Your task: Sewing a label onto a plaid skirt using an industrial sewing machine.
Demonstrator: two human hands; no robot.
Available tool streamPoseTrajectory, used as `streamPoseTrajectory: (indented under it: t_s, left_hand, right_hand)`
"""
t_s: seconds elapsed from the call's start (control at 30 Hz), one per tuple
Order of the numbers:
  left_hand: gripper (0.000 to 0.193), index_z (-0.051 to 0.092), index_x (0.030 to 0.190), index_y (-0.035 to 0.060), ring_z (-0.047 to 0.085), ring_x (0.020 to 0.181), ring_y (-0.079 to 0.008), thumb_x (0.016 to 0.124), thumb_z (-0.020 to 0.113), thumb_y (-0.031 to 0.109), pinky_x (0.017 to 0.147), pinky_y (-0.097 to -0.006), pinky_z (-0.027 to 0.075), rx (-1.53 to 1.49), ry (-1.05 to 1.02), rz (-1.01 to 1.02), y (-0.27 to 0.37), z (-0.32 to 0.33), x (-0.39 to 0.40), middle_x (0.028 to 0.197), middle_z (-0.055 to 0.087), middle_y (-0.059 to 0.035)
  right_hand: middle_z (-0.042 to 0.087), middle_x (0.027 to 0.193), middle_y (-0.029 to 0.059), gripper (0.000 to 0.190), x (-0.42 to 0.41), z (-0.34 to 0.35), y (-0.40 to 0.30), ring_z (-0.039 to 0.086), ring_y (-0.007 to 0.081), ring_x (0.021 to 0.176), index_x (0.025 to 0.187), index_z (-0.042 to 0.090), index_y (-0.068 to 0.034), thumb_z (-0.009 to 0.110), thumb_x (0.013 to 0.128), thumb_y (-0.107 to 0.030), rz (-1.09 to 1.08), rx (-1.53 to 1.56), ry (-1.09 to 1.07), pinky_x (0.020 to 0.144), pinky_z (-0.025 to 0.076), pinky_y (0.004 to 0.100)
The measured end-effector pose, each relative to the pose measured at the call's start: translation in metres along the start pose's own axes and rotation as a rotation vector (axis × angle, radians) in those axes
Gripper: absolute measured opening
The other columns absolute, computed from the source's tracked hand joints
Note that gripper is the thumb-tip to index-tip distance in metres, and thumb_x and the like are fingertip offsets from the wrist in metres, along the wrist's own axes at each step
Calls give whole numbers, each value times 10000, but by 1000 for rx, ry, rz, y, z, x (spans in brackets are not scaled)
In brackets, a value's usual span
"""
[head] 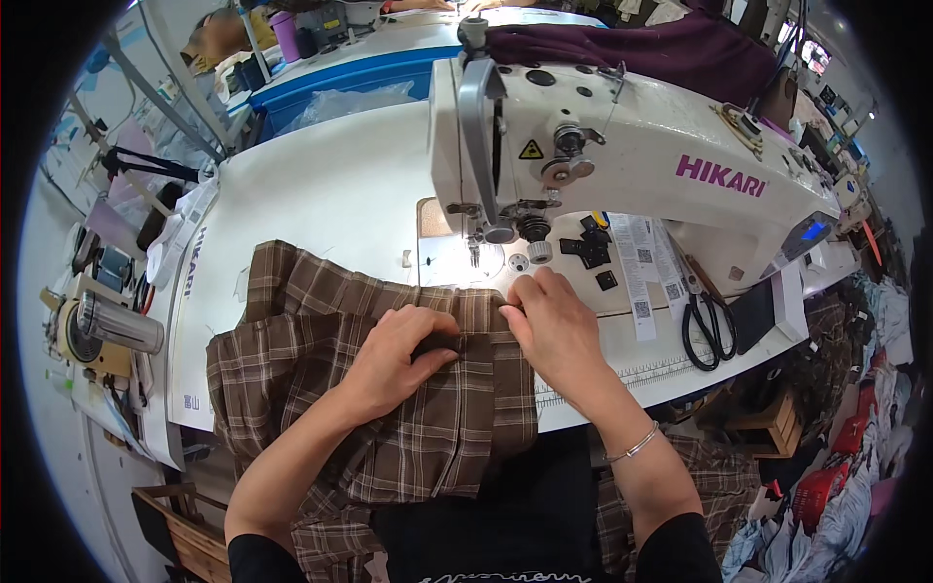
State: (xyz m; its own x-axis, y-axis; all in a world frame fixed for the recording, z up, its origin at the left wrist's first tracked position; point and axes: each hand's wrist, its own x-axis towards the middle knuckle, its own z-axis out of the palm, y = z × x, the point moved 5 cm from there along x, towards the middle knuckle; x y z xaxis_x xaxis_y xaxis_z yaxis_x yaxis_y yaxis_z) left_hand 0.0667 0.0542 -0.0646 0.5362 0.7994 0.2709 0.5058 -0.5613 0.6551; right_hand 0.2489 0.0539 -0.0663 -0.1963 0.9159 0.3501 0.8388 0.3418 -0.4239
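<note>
A brown plaid garment point(408, 437) lies over the front of the sewing table, and its lower part hangs down toward my lap. My right hand point(557, 328) pinches the garment's upper right corner between thumb and fingers. On the cloth left of that corner rests my left hand point(401, 357), its thumb and fingers curled around a fold near the banded top edge. Just beyond the cloth stands a white Hikari sewing machine point(627, 146). The lit presser foot point(474, 255) is behind the band and apart from it.
Black labels point(587, 248), printed paper strips point(634, 277) and black-handled scissors point(707, 328) lie right of the needle. A ruler scale point(641, 375) runs along the table's front edge. Purple fabric point(627, 44) is piled behind the machine. Another person's hands point(437, 6) show at the far table.
</note>
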Motion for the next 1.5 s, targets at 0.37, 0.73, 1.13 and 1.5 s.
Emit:
streamPoseTrajectory:
  t_s: [0.37,0.73,1.13,1.5]
  left_hand:
    - [130,607,892,49,559,1044,-274,826,682,132,935,-383,374,-155,-60,107,29,-22,5,1049,631,-67]
    - [117,571,879,74,534,1010,-221,786,640,89,933,-379,325,-146,-28,154,30,-17,5,893,593,-26]
    - [183,542,842,83,520,953,-232,716,673,60,922,-379,317,-88,51,185,37,-20,3,891,601,-21]
    - [150,553,822,103,503,938,-203,768,692,123,907,-372,295,-111,-47,144,39,-29,8,831,563,7]
  right_hand:
    - [657,887,65,322,-29,3,-15,591,104,747,1136,528,-28,647,841,18,303,1079,-48,689,469,230]
    - [713,873,80,288,-44,-13,-35,648,101,768,1139,540,-22,604,860,8,296,1027,-98,694,491,246]
    - [671,788,110,188,-45,-23,-46,651,184,643,995,625,-7,699,832,-62,180,646,80,562,501,272]
    - [670,783,128,136,-38,-32,-53,653,224,613,988,623,-15,650,857,-39,146,658,-22,566,500,300]
